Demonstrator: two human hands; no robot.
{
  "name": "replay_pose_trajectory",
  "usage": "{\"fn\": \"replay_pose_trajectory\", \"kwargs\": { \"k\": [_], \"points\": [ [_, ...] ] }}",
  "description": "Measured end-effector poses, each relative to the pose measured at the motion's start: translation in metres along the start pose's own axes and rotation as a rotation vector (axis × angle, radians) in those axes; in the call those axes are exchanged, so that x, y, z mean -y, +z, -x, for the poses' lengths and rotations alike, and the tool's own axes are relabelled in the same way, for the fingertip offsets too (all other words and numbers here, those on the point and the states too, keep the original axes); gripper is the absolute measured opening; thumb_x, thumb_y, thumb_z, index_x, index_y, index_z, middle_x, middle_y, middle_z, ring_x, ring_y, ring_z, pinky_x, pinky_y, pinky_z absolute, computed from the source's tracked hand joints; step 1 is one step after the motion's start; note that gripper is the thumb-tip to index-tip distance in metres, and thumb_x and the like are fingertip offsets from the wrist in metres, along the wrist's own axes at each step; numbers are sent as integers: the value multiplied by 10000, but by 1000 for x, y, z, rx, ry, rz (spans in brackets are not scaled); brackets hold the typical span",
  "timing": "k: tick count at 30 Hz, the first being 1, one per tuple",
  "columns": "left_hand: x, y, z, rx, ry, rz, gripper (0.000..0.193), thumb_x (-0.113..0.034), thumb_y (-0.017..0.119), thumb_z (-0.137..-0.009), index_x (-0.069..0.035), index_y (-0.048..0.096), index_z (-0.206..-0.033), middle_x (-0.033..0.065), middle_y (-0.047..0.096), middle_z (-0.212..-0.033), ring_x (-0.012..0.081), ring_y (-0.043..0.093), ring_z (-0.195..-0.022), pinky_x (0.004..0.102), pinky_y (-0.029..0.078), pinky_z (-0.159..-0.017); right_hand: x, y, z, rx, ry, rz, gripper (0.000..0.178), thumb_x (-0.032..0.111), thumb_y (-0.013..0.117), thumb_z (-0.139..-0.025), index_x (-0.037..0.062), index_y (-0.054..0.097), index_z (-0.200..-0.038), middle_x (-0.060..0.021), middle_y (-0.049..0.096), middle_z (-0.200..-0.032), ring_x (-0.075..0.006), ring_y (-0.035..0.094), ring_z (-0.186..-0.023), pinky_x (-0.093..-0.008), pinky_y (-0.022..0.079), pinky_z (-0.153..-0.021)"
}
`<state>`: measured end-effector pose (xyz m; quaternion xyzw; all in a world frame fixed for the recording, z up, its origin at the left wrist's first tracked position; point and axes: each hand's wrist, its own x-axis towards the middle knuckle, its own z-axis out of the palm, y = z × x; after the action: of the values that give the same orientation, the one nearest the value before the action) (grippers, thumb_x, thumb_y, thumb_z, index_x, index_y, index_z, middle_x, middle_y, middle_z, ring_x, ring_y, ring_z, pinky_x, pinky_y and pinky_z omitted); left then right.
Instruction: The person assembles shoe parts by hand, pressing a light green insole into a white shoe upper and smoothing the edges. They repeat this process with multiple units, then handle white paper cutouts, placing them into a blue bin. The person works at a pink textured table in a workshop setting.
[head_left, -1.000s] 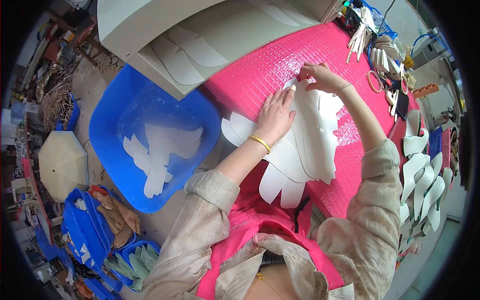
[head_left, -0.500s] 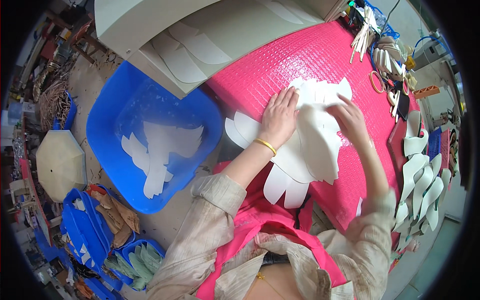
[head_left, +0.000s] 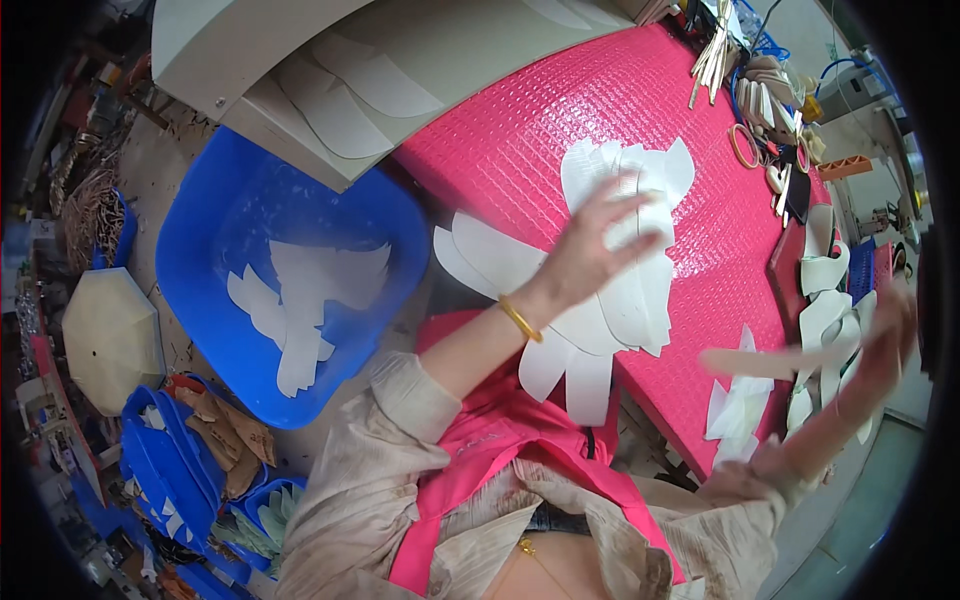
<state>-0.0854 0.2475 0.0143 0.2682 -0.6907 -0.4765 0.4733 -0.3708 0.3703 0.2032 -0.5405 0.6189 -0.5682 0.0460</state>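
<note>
A fanned pile of white, flat cut-out pieces point(head_left: 640, 290) lies on the pink textured table cover, some overhanging its near edge. Above the pile is my left hand point(head_left: 595, 250), fingers spread and slightly blurred, gripping nothing. My right hand point(head_left: 880, 350) is out at the far right, smeared by motion. From it a pale, narrow, flat piece point(head_left: 765, 362) sticks out to the left, also blurred. Behind that hand, curved white pieces point(head_left: 825, 325) hang in a bunch at the table's right side. More thin white pieces point(head_left: 740, 400) lie on the table's near right corner.
A blue bin point(head_left: 190, 260) at the left holds white cut-outs point(head_left: 310, 300). Beyond it, a beige machine housing point(head_left: 250, 70) overhangs the table with white pieces on its ledge. Scissors point(head_left: 743, 146), a dark phone point(head_left: 797, 195) and bundled sticks point(head_left: 712, 60) sit at the far right.
My right hand has swung from the pile to the far right with a pale flat piece. My left hand has come off the pile, its fingers now spread.
</note>
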Motion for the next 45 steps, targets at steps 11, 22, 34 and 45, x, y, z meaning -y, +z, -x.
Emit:
{"fn": "replay_pose_trajectory", "kwargs": {
  "k": [11,22,34,45],
  "points": [
    [11,-106,-29,-588,-400,530,271,-112,534,-857,34,532,-1085,71,600,-824,126,597,-601,222,482,-509,-28,392,-53,1057,73,-255,206,222,670,-766,28,615,-809,33,524,-652,-35,462,-600,-210,356,-500],
    [13,-123,73,-522,-469,142,198,-13,430,-876,35,585,-988,116,572,-1014,174,577,-872,279,466,-769,-48,628,-90,1029,142,-120,182,202,642,-761,26,621,-802,-9,549,-611,-84,469,-512,-245,376,-445],
    [-12,-117,79,-295,-337,-100,195,58,472,-810,36,608,-948,104,601,-903,154,586,-785,243,457,-674,-56,436,-76,1172,-50,259,75,77,607,-746,10,606,-780,-76,603,-646,-108,542,-521,-278,437,-462],
    [35,-40,0,-258,-657,565,620,-2,449,-820,-19,169,-1373,168,424,-1256,235,514,-1026,331,418,-879,-101,329,44,817,-93,770,391,145,734,-598,-25,492,-854,-189,580,-850,-359,560,-849,-407,446,-740]
  ]
}}
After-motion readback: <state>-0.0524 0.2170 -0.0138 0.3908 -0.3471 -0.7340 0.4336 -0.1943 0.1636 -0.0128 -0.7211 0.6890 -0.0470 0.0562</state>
